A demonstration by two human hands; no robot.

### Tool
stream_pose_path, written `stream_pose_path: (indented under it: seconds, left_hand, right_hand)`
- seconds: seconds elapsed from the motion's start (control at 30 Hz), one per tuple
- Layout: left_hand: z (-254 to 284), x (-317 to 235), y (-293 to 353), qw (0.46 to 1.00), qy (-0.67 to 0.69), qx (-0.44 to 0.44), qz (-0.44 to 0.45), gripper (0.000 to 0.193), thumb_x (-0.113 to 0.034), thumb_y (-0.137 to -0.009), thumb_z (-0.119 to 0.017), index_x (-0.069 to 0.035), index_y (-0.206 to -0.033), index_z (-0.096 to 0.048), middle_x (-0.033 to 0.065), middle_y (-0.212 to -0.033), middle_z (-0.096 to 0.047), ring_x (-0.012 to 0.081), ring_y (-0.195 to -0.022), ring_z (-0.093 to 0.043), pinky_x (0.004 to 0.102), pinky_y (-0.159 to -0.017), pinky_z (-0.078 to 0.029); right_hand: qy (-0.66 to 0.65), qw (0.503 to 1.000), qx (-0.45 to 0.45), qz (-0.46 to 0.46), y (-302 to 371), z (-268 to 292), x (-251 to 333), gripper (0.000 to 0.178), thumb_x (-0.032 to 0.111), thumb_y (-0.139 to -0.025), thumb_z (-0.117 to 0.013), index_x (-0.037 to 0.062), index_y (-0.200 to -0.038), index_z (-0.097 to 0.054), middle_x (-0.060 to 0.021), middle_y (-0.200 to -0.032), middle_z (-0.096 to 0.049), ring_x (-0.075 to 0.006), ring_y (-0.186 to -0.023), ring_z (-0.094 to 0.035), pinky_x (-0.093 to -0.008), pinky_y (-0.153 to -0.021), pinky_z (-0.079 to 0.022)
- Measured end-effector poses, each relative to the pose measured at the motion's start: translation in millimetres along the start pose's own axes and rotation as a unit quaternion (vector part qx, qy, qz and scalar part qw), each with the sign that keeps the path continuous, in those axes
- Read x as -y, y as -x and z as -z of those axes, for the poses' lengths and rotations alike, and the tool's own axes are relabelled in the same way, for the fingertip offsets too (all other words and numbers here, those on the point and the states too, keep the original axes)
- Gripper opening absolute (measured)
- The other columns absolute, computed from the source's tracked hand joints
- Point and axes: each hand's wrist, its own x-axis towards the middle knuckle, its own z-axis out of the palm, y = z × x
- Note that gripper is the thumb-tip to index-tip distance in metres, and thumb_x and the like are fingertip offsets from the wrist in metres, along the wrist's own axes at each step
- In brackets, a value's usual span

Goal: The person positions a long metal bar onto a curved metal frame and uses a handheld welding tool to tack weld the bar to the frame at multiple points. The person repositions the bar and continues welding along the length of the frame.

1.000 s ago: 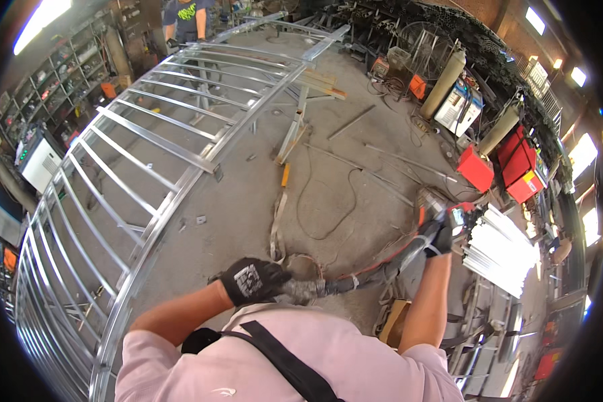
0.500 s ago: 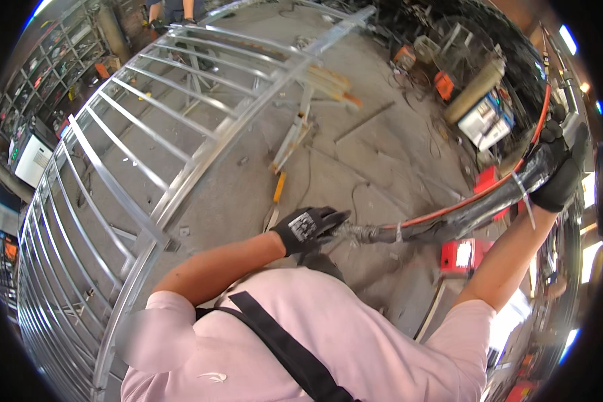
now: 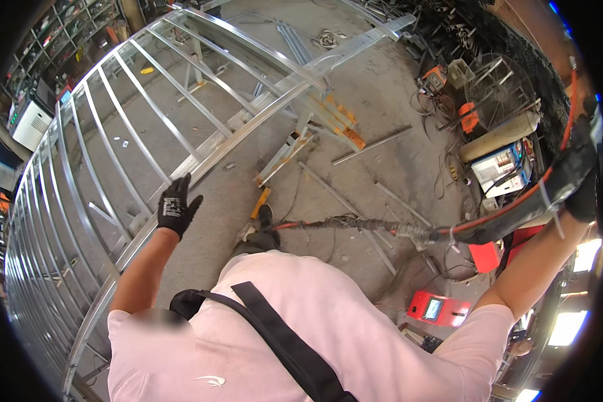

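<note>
My left hand (image 3: 175,209), in a black glove with a pale print on its back, is at the near rail of a large silvery metal frame (image 3: 229,141). Its fingers point away from me and the thumb stands apart; it holds nothing. I cannot tell whether the fingertips touch the rail. At the far right, my raised right hand (image 3: 581,194), also black-gloved, is closed around a thick black-wrapped cable bundle (image 3: 479,231). An orange-red hose (image 3: 557,161) runs along the bundle, which sags across in front of my body. The right fingers are partly lost in shadow at the picture's rim.
A yellow-tipped trestle (image 3: 342,127) supports the frame. Metal bars (image 3: 372,145) and cables lie on the concrete floor. On the right are a red box with a screen (image 3: 430,309), a white-and-blue machine (image 3: 499,171), a gas cylinder (image 3: 502,136) and a fan (image 3: 499,84).
My left hand has left the cable bundle and moved left to the frame's rail, with its thumb spread. My right hand has shifted outward to the right, still holding the bundle. My view has turned slightly.
</note>
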Motion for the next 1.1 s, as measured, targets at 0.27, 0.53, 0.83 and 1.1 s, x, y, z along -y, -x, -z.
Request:
stream_pose_path:
  seconds: [0.27,0.53,0.83,1.1]
  left_hand:
    - [-30,-29,-100,0.999,0.003,0.031,0.034,0.069,-0.049,-0.09,-0.074,-0.008,-0.144,-0.059,0.0155,-0.14,-0.062,0.0358,-0.134,-0.053,0.0491,-0.118,-0.036]
    - [-42,-52,-141,0.997,0.0,0.076,0.019,0.048,-0.044,-0.085,-0.077,-0.009,-0.117,-0.068,0.0123,-0.127,-0.062,0.0359,-0.124,-0.055,0.0511,-0.112,-0.039]
    - [-44,-74,-163,0.992,-0.012,0.111,0.066,0.039,-0.043,-0.089,-0.074,-0.007,-0.103,-0.073,0.0122,-0.118,-0.065,0.0326,-0.104,-0.066,0.0445,-0.089,-0.055]
    - [-37,-82,-161,0.987,-0.005,0.126,0.099,0.035,-0.04,-0.088,-0.076,-0.009,-0.103,-0.073,0.0088,-0.119,-0.065,0.0299,-0.105,-0.069,0.0446,-0.083,-0.059]
  right_hand:
    - [0.021,0.961,0.049,-0.271,-2,-95,-171,0.033,0.029,-0.108,-0.06,0.0022,-0.126,-0.066,-0.0062,-0.09,-0.071,-0.011,-0.071,-0.065,-0.0266,-0.057,-0.051]
    - [0.025,0.88,0.252,-0.402,14,-191,-334,0.031,0.02,-0.101,-0.07,0.0016,-0.125,-0.066,-0.0058,-0.091,-0.071,-0.0116,-0.069,-0.066,-0.0263,-0.057,-0.048]
    - [-0.04,0.838,0.339,-0.425,-34,-231,-441,0.048,0.018,-0.098,-0.074,0.0012,-0.14,-0.058,-0.007,-0.1,-0.071,-0.0144,-0.07,-0.068,-0.0288,-0.06,-0.053]
    - [-0.033,0.806,0.416,-0.419,-68,-280,-476,0.048,0.027,-0.098,-0.075,-0.0003,-0.135,-0.061,-0.0068,-0.094,-0.069,-0.014,-0.068,-0.066,-0.0304,-0.06,-0.055]
